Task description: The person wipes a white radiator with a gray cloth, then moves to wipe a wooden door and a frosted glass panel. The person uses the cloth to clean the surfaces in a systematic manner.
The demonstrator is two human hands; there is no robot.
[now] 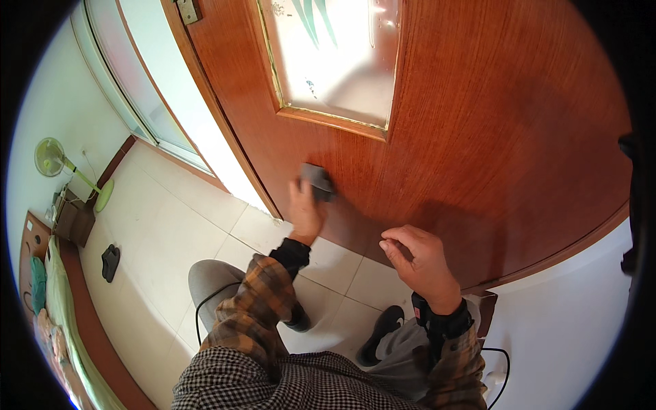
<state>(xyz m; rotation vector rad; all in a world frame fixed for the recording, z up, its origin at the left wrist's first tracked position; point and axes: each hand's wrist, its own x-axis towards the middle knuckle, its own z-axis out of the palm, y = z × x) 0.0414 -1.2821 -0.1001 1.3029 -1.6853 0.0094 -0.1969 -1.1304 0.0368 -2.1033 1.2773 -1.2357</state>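
Note:
My left hand presses a dark grey cloth against the lower part of a reddish-brown wooden door. Its fingers are closed on the cloth, and both look slightly blurred. Above the cloth, a frosted glass pane is set into the door, with bright light on it. My right hand hovers in front of the door's lower right part, apart from the wood. Nothing shows in it; the fingers are loosely bent, with a small gap to the thumb.
At far left a green fan stands by a small brown cabinet. A dark slipper pair lies on the tiled floor, near a bed edge. A hinge sits high on the door frame. A black cable hangs at my right.

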